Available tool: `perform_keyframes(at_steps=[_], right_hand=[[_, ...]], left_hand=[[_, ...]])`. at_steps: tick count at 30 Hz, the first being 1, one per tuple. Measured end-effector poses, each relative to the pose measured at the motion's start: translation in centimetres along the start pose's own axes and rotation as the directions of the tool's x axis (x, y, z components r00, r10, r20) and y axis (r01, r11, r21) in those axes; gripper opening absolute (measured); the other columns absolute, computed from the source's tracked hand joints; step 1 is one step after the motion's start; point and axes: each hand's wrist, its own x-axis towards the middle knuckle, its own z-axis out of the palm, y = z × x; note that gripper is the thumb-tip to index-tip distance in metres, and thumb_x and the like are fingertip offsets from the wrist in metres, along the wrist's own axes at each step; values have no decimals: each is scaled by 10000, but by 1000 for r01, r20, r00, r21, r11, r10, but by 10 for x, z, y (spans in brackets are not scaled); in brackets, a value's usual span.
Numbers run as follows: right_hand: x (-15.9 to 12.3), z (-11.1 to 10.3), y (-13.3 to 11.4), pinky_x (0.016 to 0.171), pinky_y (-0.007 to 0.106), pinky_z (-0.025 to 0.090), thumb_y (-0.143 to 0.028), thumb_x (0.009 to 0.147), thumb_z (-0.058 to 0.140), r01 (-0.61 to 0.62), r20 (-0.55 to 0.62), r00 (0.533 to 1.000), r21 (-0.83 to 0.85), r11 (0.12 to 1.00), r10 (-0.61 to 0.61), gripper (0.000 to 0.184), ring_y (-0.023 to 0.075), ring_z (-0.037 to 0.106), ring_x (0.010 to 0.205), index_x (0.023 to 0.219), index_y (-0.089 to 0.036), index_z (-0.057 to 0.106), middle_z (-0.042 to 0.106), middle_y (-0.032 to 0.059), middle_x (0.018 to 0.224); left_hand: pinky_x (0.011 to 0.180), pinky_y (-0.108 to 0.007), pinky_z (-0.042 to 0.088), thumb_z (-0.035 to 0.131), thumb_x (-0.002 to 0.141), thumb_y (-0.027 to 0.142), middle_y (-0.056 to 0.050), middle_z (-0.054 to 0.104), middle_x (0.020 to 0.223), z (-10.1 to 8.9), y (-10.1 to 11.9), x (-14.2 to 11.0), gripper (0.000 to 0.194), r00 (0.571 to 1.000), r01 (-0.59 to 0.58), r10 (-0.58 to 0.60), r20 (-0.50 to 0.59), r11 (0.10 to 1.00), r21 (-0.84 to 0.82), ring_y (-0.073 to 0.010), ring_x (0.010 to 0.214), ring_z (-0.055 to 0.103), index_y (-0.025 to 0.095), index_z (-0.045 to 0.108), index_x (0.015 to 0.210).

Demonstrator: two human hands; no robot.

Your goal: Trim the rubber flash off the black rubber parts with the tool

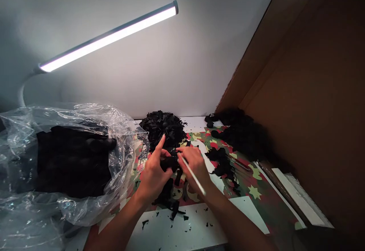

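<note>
Low in the middle of the head view, my left hand [154,169] is closed around a small rounded black piece [169,164], with its index finger lifted. My right hand [194,163] grips a thin white-handled tool [193,175], whose handle slants back over the wrist. The working end of the tool is hidden at the black piece, so its kind does not show. Dark scraps [167,196] lie beneath my hands. Just beyond them rises a heap of black shavings [162,127].
To the left, a clear plastic bag [122,167] holds many black pieces [74,163]. More black pieces [242,133] are piled at right by a cardboard panel [308,91]. Stringy black trimmings [222,163] lie beside a slim tool [239,163]. A lit tube lamp [111,38] hangs above.
</note>
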Motion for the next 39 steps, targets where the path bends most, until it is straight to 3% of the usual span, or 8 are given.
perform_keyframes(at_steps=[4,8,11,14,19,26,33,39], right_hand=[[7,-15,37,764,349,447,-190,891,514,-324,108,937,-83,943,331,193,223,610,750,701,-229,516,649,31,757],[7,-23,45,863,347,471,-210,856,540,-333,178,932,79,940,315,147,231,648,972,712,-220,513,708,49,1022],[7,-21,23,943,362,455,-249,988,427,-285,173,954,283,916,243,169,220,622,1094,945,-227,589,674,61,1187],[6,-15,0,883,367,440,-308,1060,362,-172,244,962,214,962,118,228,216,629,959,1090,-235,576,685,59,1047],[3,-2,-5,835,380,365,-311,1063,407,88,293,954,-74,993,-62,209,199,564,723,930,-192,515,646,47,806],[2,3,2,765,304,323,-230,1045,425,243,286,926,44,969,-245,297,145,488,636,752,-204,464,576,-18,691],[3,4,2,703,296,314,-226,1054,351,325,269,905,58,944,-329,369,124,391,556,692,-207,423,484,-46,616],[-2,8,-10,652,304,306,-139,994,349,273,143,948,97,957,-285,337,116,311,484,667,-221,364,423,-70,541]], left_hand=[[894,-282,490,638,820,133,-16,589,1041,-5,-2,1,767,999,47,-41,32,978,-203,-157,946,601,314,405,1528],[869,-265,505,628,863,196,-37,539,1087,-8,-13,8,548,991,94,-66,116,962,-258,-165,1015,568,302,581,1399],[884,-277,517,620,881,222,-42,526,1106,-7,-19,10,488,989,92,-61,134,967,-238,-172,1046,559,313,616,1361],[887,-304,536,625,873,221,-43,520,1097,-7,-20,11,436,994,40,-23,107,986,-162,-179,1029,572,309,661,1298],[972,-393,517,618,888,199,-73,537,1182,-13,-13,13,354,980,-71,63,187,997,38,-226,1129,571,286,675,1227],[1047,-396,467,621,885,121,-72,531,1339,-26,-5,16,466,909,-214,135,395,963,163,-236,1230,553,302,591,1313],[948,-439,398,699,857,147,-44,705,1158,-28,1,21,153,926,-327,217,309,870,369,-282,1100,532,246,714,973],[825,-362,416,689,832,279,-22,684,728,-16,0,24,132,996,-81,76,56,992,101,-232,859,568,231,736,718]])
